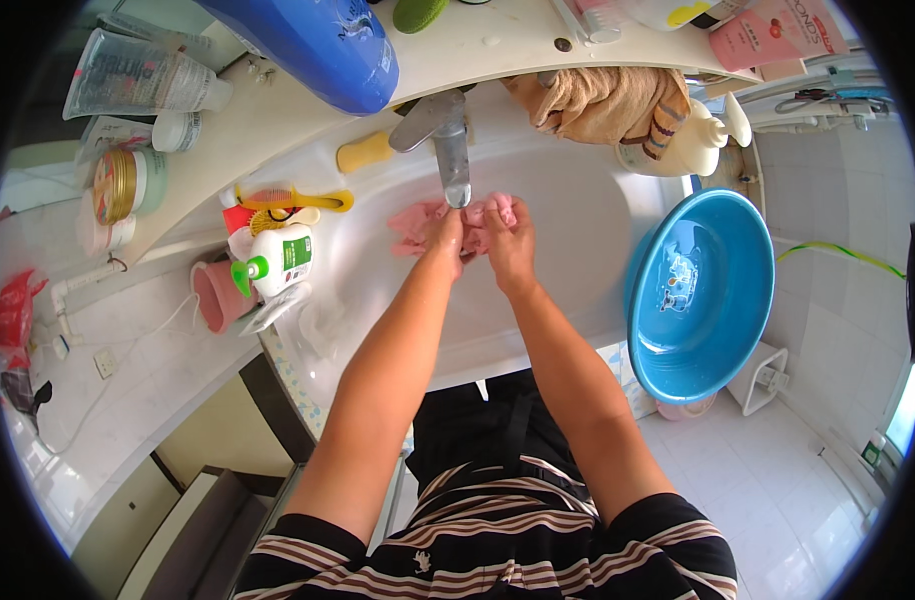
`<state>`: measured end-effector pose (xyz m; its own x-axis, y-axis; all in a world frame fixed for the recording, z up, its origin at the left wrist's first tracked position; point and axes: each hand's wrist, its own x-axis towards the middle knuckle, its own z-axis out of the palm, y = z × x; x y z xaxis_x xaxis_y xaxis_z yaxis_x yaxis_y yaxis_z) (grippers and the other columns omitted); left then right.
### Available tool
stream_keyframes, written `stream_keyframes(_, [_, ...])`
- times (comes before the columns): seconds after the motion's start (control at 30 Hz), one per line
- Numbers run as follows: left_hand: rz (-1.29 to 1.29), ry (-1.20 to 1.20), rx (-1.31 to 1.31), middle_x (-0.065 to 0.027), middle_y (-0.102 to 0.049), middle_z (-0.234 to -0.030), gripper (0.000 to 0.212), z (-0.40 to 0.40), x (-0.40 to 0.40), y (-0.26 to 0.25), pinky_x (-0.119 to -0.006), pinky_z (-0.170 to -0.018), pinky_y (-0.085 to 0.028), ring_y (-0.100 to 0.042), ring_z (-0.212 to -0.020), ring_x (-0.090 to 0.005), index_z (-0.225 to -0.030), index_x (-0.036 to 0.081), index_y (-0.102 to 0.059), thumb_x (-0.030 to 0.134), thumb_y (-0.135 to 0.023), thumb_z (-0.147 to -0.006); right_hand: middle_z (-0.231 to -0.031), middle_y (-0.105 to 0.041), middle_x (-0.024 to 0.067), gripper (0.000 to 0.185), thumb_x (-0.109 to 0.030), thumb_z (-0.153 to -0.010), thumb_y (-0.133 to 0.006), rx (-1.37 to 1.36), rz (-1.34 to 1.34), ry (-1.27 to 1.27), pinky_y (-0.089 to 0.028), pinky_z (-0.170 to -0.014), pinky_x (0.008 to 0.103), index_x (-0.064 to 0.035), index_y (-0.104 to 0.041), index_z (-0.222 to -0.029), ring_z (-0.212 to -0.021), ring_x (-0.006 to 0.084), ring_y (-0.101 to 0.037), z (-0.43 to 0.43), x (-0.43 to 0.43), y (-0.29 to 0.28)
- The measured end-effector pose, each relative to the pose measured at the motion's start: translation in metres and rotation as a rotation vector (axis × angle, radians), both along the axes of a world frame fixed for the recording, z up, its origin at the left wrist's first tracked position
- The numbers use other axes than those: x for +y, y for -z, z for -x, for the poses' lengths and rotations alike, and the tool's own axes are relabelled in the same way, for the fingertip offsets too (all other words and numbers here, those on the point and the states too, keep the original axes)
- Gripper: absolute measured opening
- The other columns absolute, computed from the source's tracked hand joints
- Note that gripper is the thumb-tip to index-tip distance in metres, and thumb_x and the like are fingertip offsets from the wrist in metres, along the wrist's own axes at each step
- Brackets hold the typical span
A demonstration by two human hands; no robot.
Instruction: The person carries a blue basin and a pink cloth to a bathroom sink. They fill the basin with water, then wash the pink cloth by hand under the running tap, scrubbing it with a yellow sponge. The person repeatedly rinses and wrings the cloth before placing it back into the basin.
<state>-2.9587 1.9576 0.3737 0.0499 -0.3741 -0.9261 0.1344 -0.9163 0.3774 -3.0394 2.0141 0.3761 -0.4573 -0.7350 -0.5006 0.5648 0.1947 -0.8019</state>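
Both of my hands are low in a white washbasin [570, 300], gripping a wet-looking pink cloth [414, 225] under the spout of a chrome tap [451, 154]. My left hand [446, 240] closes on the middle of the cloth, and part of the cloth spreads out to its left. Bunched pink fabric shows between the fingers of my right hand [511, 244]. The fingertips of my left hand are partly hidden behind the spout and the cloth. I cannot tell whether water is running from the tap.
A blue plastic basin [735, 300] rests at the right edge. On the left rim lie a yellow sponge [364, 152], a yellow comb [292, 199] and a white pump bottle [286, 249]. Behind the tap are a brown towel [615, 105], a cream pump bottle [686, 142] and a blue bottle [330, 52].
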Motion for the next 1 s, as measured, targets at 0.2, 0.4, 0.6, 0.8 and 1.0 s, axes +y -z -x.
stream_keyframes(0.2, [0.293, 0.180, 0.459, -0.0074, -0.060, -0.080, 0.012, -0.024, 0.007, 0.056, -0.035, -0.062, -0.052, -0.061, -0.070, -0.0220, -0.098, 0.004, -0.056, 0.016, -0.057, -0.095, -0.061, -0.056, 0.0032, 0.038, -0.037, -0.097, -0.068, 0.030, -0.108, -0.282, -0.041, -0.046, 0.0338, -0.0047, -0.064, -0.076, -0.053, 0.0101, -0.050, -0.016, 0.010, -0.041])
stream_keyframes(0.4, [0.088, -0.104, 0.374, -0.0012, -0.055, -0.073, 0.011, 0.010, 0.005, 0.010, -0.032, -0.053, -0.045, -0.052, -0.057, -0.0168, -0.090, 0.010, -0.057, 0.020, -0.060, -0.093, -0.065, -0.062, 0.0224, 0.042, -0.039, -0.095, -0.060, 0.824, -0.232, -0.269, -0.049, -0.057, 0.0441, -0.0007, -0.066, -0.079, -0.060, 0.0421, -0.062, -0.012, 0.005, -0.004])
stream_keyframes(0.6, [0.092, 0.001, 0.301, -0.0026, -0.062, -0.077, 0.018, 0.013, 0.006, -0.027, -0.028, -0.051, -0.041, -0.050, -0.056, -0.0127, -0.092, 0.005, -0.066, 0.022, -0.059, -0.094, -0.067, -0.063, 0.0211, 0.044, -0.039, -0.094, -0.067, 0.703, -0.261, -0.214, -0.049, -0.058, 0.0412, 0.0004, -0.063, -0.076, -0.059, 0.0321, -0.062, -0.018, 0.014, -0.014])
stream_keyframes(0.8, [0.188, 0.008, 0.289, -0.0128, -0.070, -0.096, 0.019, 0.007, 0.013, -0.009, -0.037, -0.070, -0.053, -0.063, -0.077, -0.0221, -0.104, 0.000, -0.061, 0.017, -0.054, -0.098, -0.083, -0.060, 0.0043, 0.026, -0.025, -0.090, -0.073, 0.178, -0.394, -0.198, -0.046, -0.059, 0.0293, -0.0032, -0.059, -0.091, -0.071, 0.0122, -0.055, -0.002, 0.022, -0.032])
stream_keyframes(1.0, [0.187, -0.048, 0.568, -0.0218, -0.065, -0.124, 0.029, -0.007, -0.003, 0.038, -0.040, -0.099, -0.052, -0.065, -0.112, -0.0303, -0.119, -0.007, -0.056, 0.012, -0.052, -0.098, -0.082, -0.057, 0.0022, 0.014, 0.003, -0.078, -0.054, 0.021, -0.190, -0.207, -0.045, -0.059, 0.0271, -0.0038, -0.056, -0.090, -0.070, 0.0093, -0.053, -0.002, 0.049, -0.072])
